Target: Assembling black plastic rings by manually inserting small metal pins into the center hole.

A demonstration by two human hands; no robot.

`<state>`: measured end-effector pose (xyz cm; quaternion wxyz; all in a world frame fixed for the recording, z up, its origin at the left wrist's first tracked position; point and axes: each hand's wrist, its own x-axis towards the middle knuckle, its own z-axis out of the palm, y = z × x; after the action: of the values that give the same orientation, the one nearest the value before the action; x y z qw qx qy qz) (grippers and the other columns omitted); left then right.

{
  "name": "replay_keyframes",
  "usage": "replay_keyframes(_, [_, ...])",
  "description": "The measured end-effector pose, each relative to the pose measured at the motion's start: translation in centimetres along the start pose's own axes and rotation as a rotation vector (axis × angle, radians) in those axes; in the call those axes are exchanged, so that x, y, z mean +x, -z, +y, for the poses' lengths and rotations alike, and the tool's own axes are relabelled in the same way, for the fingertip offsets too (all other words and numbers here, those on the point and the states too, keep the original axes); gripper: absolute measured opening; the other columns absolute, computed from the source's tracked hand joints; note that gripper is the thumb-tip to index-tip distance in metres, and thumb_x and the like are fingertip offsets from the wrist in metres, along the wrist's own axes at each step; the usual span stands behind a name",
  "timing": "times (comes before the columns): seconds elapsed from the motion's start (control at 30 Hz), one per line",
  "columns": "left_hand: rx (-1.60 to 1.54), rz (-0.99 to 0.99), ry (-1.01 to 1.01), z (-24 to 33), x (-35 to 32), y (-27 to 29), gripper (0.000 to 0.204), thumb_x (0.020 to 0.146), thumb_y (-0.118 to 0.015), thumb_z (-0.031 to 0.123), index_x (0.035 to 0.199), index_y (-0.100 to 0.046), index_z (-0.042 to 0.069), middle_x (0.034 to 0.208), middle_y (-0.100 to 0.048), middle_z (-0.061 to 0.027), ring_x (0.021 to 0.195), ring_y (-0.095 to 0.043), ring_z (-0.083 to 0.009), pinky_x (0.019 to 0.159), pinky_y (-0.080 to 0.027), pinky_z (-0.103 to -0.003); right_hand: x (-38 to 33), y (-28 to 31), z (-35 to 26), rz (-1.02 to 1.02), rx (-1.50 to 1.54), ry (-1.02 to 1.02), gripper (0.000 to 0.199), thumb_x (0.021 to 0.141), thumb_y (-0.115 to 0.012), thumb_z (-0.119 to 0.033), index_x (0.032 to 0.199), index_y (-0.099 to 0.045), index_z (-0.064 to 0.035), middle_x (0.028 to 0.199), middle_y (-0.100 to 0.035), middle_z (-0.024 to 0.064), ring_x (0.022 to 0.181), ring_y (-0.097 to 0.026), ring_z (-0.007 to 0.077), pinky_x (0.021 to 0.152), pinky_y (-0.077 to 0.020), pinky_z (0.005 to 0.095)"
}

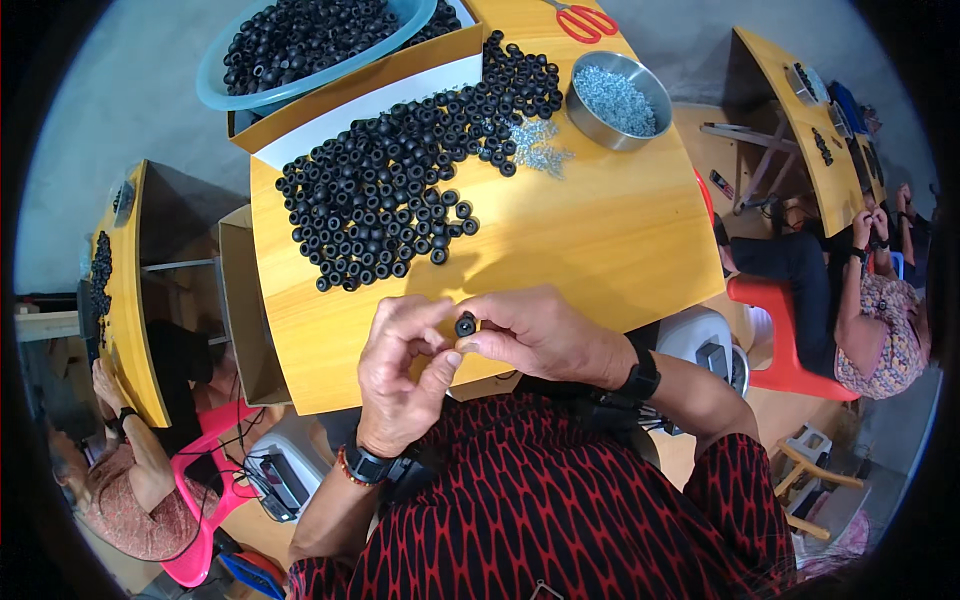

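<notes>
Pinching one small black rubber ring (465, 325) between both hands (400, 370) (545, 335) at frame centre, fingertips closed lightly, it could slip floorward.

Two hands: left hand (400, 375), right hand (535, 335). One black ring (466, 325) between them. One heap of black rings (400, 190) on the desk (600, 240), too many to count. One steel bowl (618, 100), one blue basin (300, 45), one red scissors (585, 20), one cardboard box (350, 100).
</notes>
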<state>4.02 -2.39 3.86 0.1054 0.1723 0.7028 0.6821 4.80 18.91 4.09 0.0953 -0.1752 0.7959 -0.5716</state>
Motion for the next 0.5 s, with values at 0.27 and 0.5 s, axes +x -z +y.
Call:
replay_keyframes(0.27, [0.255, 0.047, -0.333, -1.2, 0.5, 0.4, 0.021, 0.086, -0.071, -0.008, 0.101, -0.059, 0.002, 0.097, -0.062, -0.0126, 0.083, -0.064, -0.0195, 0.071, -0.055, -0.031, 0.2, -0.2, -1.4, -0.111, 0.419, -0.333, 0.024, 0.095, -0.069, -0.016, 0.114, -0.068, -0.0006, 0.080, -0.068, 0.0015, 0.061, -0.061, 0.0050, 0.055, -0.0498, 0.0219])
replay_keyframes(0.5, [-0.510, 0.214, 0.040, -1.3, 0.1, 0.6, 0.020, 0.091, -0.070, 0.000, 0.103, -0.054, 0.003, 0.096, -0.063, -0.0119, 0.081, -0.067, -0.0187, 0.074, -0.062, -0.035, -0.4, -1.2, -0.7, 0.058, 0.376, -0.284, 0.027, 0.097, -0.067, -0.018, 0.115, -0.068, 0.0009, 0.072, -0.062, -0.0002, 0.054, -0.053, 0.0021, 0.049, -0.0441, 0.0204])
